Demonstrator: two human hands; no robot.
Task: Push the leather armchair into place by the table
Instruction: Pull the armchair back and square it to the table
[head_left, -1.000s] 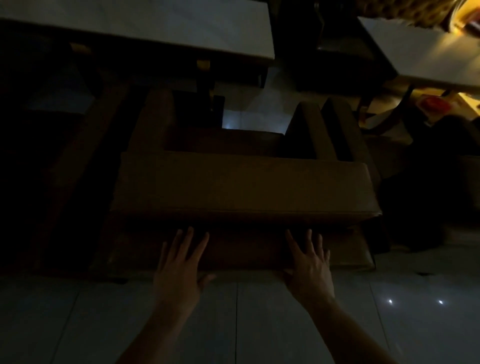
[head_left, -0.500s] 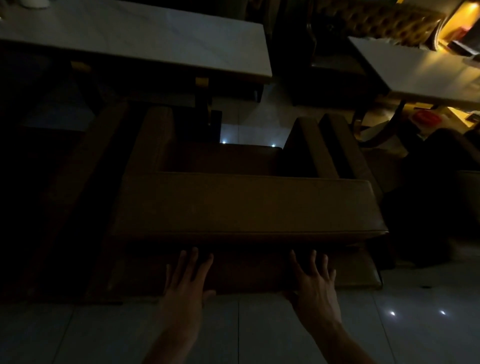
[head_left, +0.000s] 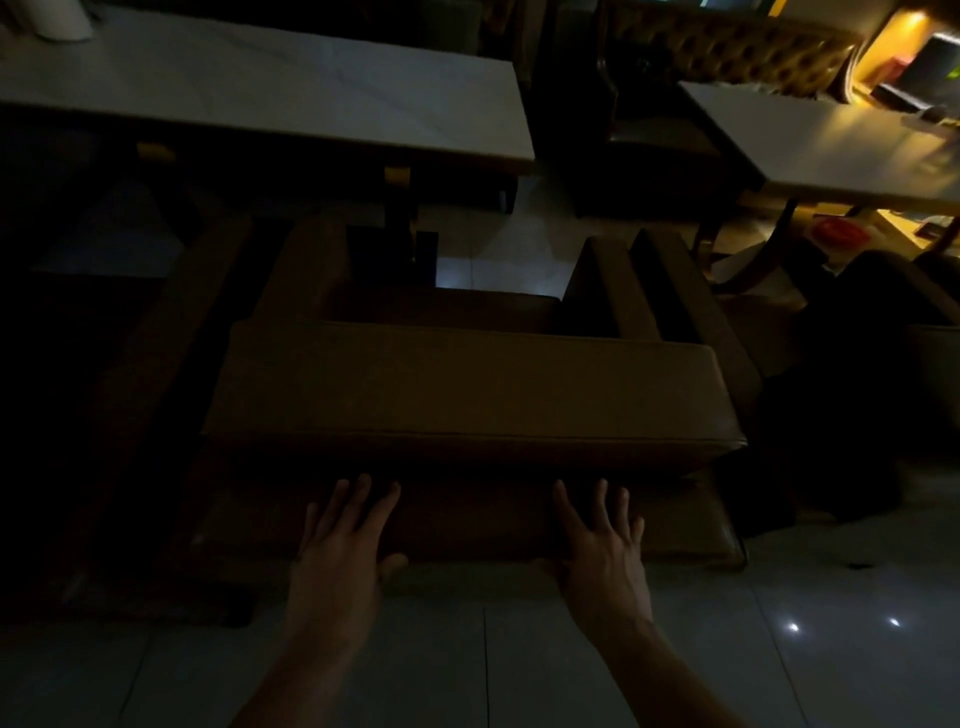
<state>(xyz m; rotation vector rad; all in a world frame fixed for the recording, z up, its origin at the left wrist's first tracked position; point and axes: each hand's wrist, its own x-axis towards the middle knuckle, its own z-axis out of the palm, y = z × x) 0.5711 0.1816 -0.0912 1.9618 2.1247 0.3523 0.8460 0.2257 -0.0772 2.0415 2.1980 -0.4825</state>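
Note:
A brown leather armchair (head_left: 467, 395) stands with its back toward me in a dim room, its seat facing a white-topped table (head_left: 270, 88). The table's dark pedestal stands just beyond the seat. My left hand (head_left: 343, 545) lies flat against the lower back panel of the armchair, fingers spread. My right hand (head_left: 602, 540) presses flat on the same panel further right, fingers apart. Neither hand is closed around anything.
A second armchair (head_left: 675, 291) stands close against the right side. Another brown armchair (head_left: 156, 364) sits at the left in deep shadow. A second white table (head_left: 831, 140) and a tufted bench (head_left: 727, 47) are at the back right. Glossy tiled floor (head_left: 779, 649) lies beneath me.
The view has tilted up, showing more of the table top. The armchair sits lower in the frame; both hands stay flat on its back panel.

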